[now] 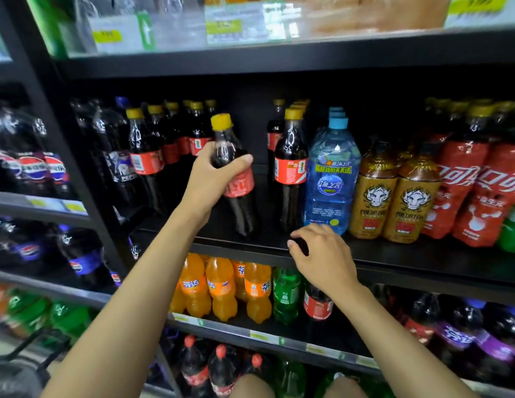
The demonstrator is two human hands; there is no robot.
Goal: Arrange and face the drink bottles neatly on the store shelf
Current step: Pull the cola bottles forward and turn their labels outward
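While a tilted cola bottle [234, 173] is gripped by the left hand [213, 179] mid-frame, the right hand [322, 254], loosely curled and empty, is rested on the shelf [423, 254]; neighbouring bottles could be toppled.

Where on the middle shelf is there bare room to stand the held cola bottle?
The open lane lies between the left cola row and the front cola bottle beside the blue water bottle; the left hand holds the tilted cola bottle over it. Rightward, the tiger-label bottles stand packed.
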